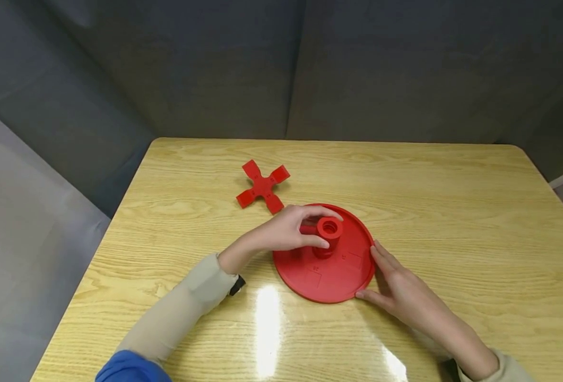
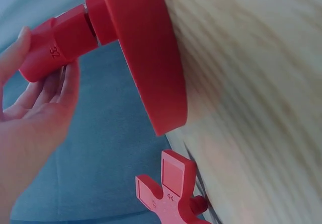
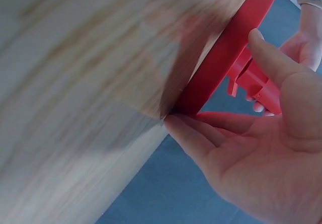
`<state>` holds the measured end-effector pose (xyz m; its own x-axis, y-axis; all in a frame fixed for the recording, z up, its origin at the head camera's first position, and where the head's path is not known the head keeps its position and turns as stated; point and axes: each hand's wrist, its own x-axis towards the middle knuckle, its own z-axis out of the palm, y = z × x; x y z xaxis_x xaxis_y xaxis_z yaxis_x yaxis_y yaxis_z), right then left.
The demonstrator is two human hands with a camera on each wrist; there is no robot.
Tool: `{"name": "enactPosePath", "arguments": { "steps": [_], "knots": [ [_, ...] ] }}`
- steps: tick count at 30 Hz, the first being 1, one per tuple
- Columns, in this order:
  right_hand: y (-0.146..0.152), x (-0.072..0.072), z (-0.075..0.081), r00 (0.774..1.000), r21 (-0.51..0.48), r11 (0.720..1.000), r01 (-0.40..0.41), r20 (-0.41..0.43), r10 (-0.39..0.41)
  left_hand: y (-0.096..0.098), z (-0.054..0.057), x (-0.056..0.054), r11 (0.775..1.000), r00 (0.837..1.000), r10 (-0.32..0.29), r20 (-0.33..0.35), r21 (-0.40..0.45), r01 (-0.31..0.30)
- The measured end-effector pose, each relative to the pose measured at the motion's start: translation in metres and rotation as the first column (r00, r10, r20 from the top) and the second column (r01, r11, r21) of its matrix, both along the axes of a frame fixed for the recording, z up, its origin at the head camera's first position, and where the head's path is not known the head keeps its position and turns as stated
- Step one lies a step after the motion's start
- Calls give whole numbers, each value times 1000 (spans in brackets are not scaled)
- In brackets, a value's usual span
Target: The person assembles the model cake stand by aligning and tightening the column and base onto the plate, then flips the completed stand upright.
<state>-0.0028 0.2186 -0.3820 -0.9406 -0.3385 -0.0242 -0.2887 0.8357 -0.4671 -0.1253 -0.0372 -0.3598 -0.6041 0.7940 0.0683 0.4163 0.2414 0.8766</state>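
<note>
A red round plate [image 1: 331, 284] with a low raised rim lies on the table. Over its middle stands a hollow red cylinder [image 1: 329, 229], marked 32 on its side in the left wrist view. My left hand [image 1: 288, 231] grips this cylinder from the left, thumb on the near side and fingers round the far side. At the plate's right edge, my right hand [image 1: 400, 289] holds the rim between thumb and fingers. The right wrist view shows its thumb [image 3: 271, 53] and fingertips against the plate's side wall [image 3: 216, 73]. Part of the cylinder is hidden by the left fingers.
A red cross-shaped piece [image 1: 262, 187] with four flat arms lies behind and left of the plate, close to the left hand. The wooden table [image 1: 453, 201] runs back to a dark cloth screen [image 1: 381, 74].
</note>
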Motion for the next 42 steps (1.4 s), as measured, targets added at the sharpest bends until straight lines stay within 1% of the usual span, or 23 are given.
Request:
{"name": "enactPosePath", "arguments": {
  "steps": [4,6,8,10,12,15,18,20,22,24,27,29,30,33,37,42],
  "knots": [
    [0,0,0,1000,0,1000,2,-2,-2,-1,-1,2,1000,999,8,32,29,-9],
    [0,0,0,1000,1,1000,3,0,-3,0,-2,4,999,999,19,35,49,-20],
    [0,0,0,1000,3,1000,4,1,-4,2,-4,9,996,999,47,17,68,-48],
    [0,0,0,1000,6,1000,2,1,-2,4,-5,16,991,995,102,-11,83,-100],
    [0,0,0,1000,9,1000,1,-1,-1,6,-5,25,980,982,182,-43,85,-178],
    [1,0,1,1000,3,1000,4,1,-4,11,-4,37,951,949,306,-80,74,-301],
    [1,0,1,1000,-1,1000,9,5,-9,15,-2,44,924,915,382,-131,50,-379],
    [1,0,0,1000,-2,1000,10,8,-10,17,-2,46,912,899,408,-161,30,-409],
    [1,0,-1,1000,0,1000,8,5,-8,18,-2,47,905,889,420,-182,13,-425],
    [1,0,-1,1000,0,1000,5,3,-5,19,-2,47,900,883,427,-198,0,-435],
    [1,0,-2,1000,0,1000,3,-6,-3,19,-2,45,900,878,424,-220,-2,-436],
    [1,0,-2,1000,-2,1000,3,-9,-3,19,-3,43,904,880,416,-227,-2,-428],
    [1,0,-2,1000,-3,1000,2,-10,-2,18,-3,42,907,884,410,-225,-3,-421],
    [2,0,-2,1000,-4,1000,0,-14,0,15,-4,37,923,905,377,-195,3,-384],
    [2,-1,-2,1000,-6,1000,-4,-16,4,11,-4,31,949,937,312,-160,1,-315],
    [2,0,-2,1000,-9,1000,-11,-23,11,6,-1,22,973,966,215,-144,-51,-224]
  ]
}}
